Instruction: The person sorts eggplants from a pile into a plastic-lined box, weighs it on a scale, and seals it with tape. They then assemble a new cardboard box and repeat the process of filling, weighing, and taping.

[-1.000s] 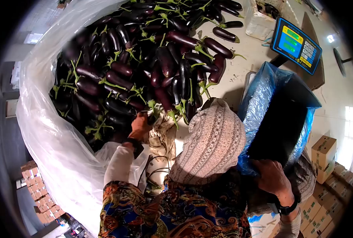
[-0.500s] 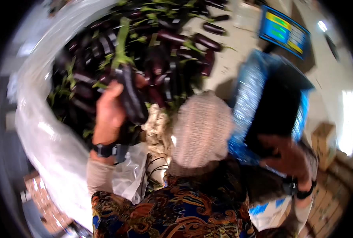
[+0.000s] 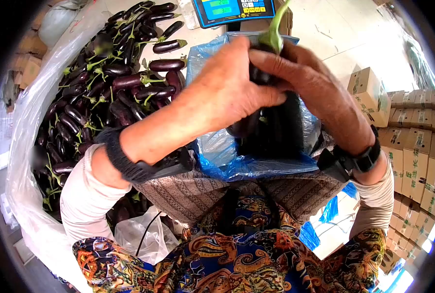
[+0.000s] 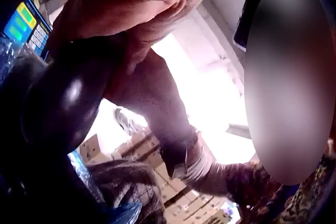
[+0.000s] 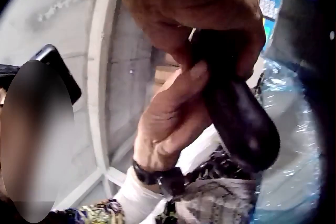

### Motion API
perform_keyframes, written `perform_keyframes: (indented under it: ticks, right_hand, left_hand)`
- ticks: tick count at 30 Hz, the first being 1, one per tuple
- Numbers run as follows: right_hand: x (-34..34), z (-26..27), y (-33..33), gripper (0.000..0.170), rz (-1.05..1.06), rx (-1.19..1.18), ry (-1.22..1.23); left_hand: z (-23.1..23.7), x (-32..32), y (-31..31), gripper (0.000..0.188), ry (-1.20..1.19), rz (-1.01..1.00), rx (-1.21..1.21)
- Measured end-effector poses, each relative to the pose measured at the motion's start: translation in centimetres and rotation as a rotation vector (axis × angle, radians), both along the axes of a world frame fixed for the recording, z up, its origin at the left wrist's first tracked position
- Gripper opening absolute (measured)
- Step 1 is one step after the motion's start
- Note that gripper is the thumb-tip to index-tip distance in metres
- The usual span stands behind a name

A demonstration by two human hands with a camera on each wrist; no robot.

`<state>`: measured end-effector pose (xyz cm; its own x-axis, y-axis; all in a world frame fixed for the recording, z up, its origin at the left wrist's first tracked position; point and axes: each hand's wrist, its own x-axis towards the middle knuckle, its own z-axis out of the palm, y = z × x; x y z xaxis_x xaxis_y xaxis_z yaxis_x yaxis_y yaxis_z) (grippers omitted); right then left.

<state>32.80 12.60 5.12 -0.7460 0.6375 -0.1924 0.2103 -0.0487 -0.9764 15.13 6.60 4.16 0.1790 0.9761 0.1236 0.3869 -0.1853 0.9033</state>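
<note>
An eggplant (image 5: 244, 124) with a green stem (image 3: 273, 36) is held up in both hands, over a box lined with blue plastic (image 3: 271, 171). My left hand (image 3: 225, 83) grips it from the left, thumb reaching across toward the right hand. From the other side my right hand (image 3: 308, 75) curls its fingers round the stem end. In the left wrist view the glossy dark body (image 4: 68, 98) hangs below the left hand (image 4: 131, 8). The right wrist view shows the left fingertips meeting the eggplant just under the right hand (image 5: 194, 8). The box interior is very dark.
A large heap of eggplants (image 3: 122, 80) lies to the left inside a clear plastic sheet (image 3: 24, 141). A scale display (image 3: 234, 10) stands beyond the lined box. Stacked cartons (image 3: 413, 156) are on the right.
My left hand has lifted the eggplant from the heap and carried it right, over the lined box. The right hand has come up from the box's near edge onto it. The head view has swung right.
</note>
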Motion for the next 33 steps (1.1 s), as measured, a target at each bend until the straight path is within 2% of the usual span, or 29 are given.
perform_keyframes:
  ticks: [1, 3, 5, 6, 9, 10, 11, 13, 14, 15, 16, 17, 18, 19, 20, 21, 23, 25, 27, 29, 31, 33]
  right_hand:
    - [0.8, -1.3, 0.3, 0.049, 0.017, -0.013, -0.053]
    - [1.9, -3.0, 0.5, 0.049, 0.058, -0.075, -0.217]
    - [2.4, -5.1, 0.5, 0.046, 0.093, -0.103, -0.409]
    - [2.7, -6.4, 0.5, 0.046, 0.115, -0.114, -0.504]
    - [3.3, -10.1, 2.7, 0.053, 0.155, -0.309, -0.408]
    - [3.7, -13.3, 4.1, 0.056, 0.175, -0.255, -0.557]
    - [2.9, -13.6, 4.1, 0.057, 0.196, -0.280, -0.494]
    - [2.5, -18.3, 5.1, 0.057, 0.310, -0.230, -0.680]
    - [1.0, -16.9, 3.6, 0.054, 0.251, -0.212, -0.705]
    - [1.6, -19.7, 3.9, 0.053, 0.302, -0.251, -0.707]
    - [1.4, -21.8, 4.5, 0.053, 0.571, 0.026, -0.839]
    - [1.9, -20.2, 2.2, 0.054, 0.317, -0.018, -0.622]
    - [1.9, -22.9, 2.0, 0.055, 0.360, 0.319, -0.776]
    - [2.1, -25.6, 2.3, 0.057, 0.386, 0.664, -0.913]
    - [2.1, -25.7, 2.5, 0.058, 0.377, 0.686, -0.886]
    - [2.3, -25.6, 2.5, 0.060, 0.364, 0.708, -0.865]
    - [1.7, -24.0, 2.4, 0.060, 0.345, 0.704, -0.890]
    - [0.4, -21.6, 2.0, 0.059, 0.318, 0.649, -0.974]
    - [1.6, -23.5, 2.2, 0.059, 0.290, 0.713, -0.887]
    - [2.4, -24.1, 2.6, 0.059, 0.276, 0.723, -0.836]
    - [2.1, -23.7, 2.7, 0.059, 0.283, 0.676, -0.818]
    - [1.4, -22.3, 2.1, 0.059, 0.237, 0.575, -0.802]
  left_hand:
    - [-0.3, -0.2, -0.1, 0.056, 0.180, 0.004, -0.052]
    - [0.3, -2.7, 0.9, 0.046, 0.201, -0.356, -0.398]
    - [1.2, -5.7, 0.6, 0.045, 0.121, -0.329, -0.479]
    - [1.7, -7.3, 0.0, 0.044, 0.088, -0.234, -0.448]
    - [1.5, -13.5, -2.4, 0.042, -0.042, 0.066, -0.403]
    - [0.6, -15.9, -4.0, 0.040, -0.122, 0.197, -0.395]
    - [-0.7, -18.1, -5.7, 0.035, -0.258, 0.331, -0.404]
    - [-4.5, -23.0, -10.3, 0.031, -0.330, 0.548, -0.446]
    - [-6.7, -24.9, -13.0, 0.030, -0.373, 0.671, -0.470]
    - [-9.2, -26.5, -15.7, 0.028, -0.422, 0.789, -0.491]
    - [-11.6, -27.2, -18.4, 0.027, -0.437, 0.886, -0.496]
    - [-14.5, -27.8, -21.3, 0.027, -0.453, 0.980, -0.502]
    - [-20.8, -29.6, -25.5, 0.026, -0.261, 0.923, -0.437]
    - [-23.0, -29.4, -27.7, 0.025, -0.310, 0.960, -0.463]
    - [-24.9, -29.1, -29.8, 0.024, -0.360, 0.999, -0.488]
    - [-25.3, -26.7, -29.9, 0.024, -0.665, 1.125, -0.591]
    - [-29.9, -25.2, -30.3, 0.028, -0.475, 1.129, -0.699]
    - [-35.4, -22.9, -28.9, 0.036, -0.407, 1.230, -0.471]
    - [-34.4, -21.1, -24.7, 0.045, -0.127, 1.177, -0.375]
    - [-35.6, -20.2, -21.6, 0.066, 0.424, 1.235, -0.341]
    - [-35.9, -19.7, -19.5, 0.065, 0.305, 1.399, -0.329]
    - [-34.6, -18.5, -18.4, 0.065, 0.340, 1.471, -0.379]
